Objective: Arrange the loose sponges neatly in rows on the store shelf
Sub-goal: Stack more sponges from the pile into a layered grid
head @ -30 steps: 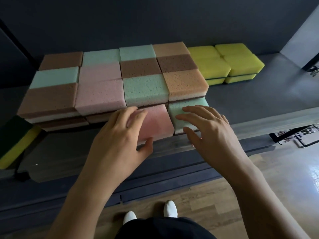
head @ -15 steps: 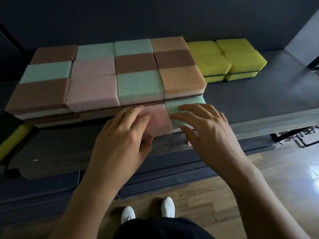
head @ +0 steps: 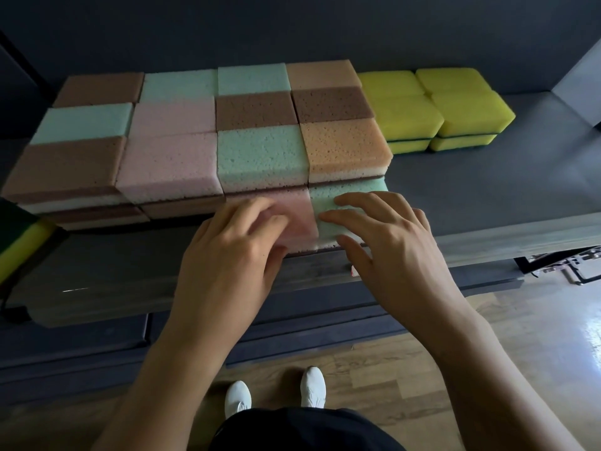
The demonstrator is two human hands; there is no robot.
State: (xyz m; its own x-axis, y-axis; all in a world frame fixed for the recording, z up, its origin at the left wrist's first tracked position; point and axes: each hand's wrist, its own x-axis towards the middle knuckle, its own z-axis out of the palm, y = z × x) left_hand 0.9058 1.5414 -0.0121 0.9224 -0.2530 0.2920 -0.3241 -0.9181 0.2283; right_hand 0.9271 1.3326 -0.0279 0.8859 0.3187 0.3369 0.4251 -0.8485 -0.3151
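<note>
- Fingers [head: 257, 216] of the left hand [head: 227, 265]: close together, lying flat on top of the pink sponge [head: 300, 219], with the thumb against its near edge.
- Fingers [head: 367, 203] of the right hand [head: 400, 255]: spread apart, tips touching the top of the mint-green sponge [head: 344, 193], with the thumb down at its near side.
- Pink sponge and mint-green sponge: side by side and touching, in the front row near the lip of the shelf [head: 471, 190], lower than the block just behind and touching it.
- Stacked sponges [head: 260, 154]: brown, mint, pink and orange, packed edge to edge in four columns and at least two layers deep, filling the left and middle of the shelf.
- Yellow sponges [head: 439, 105]: two stacked columns just right of the block, toward the back.
- Yellow-and-green sponge [head: 19, 245]: tilted at the far left edge, lower than the block; support not discernible.
- Wooden floor [head: 422, 369]: below the shelf, with white shoes [head: 240, 398] close to its base.
</note>
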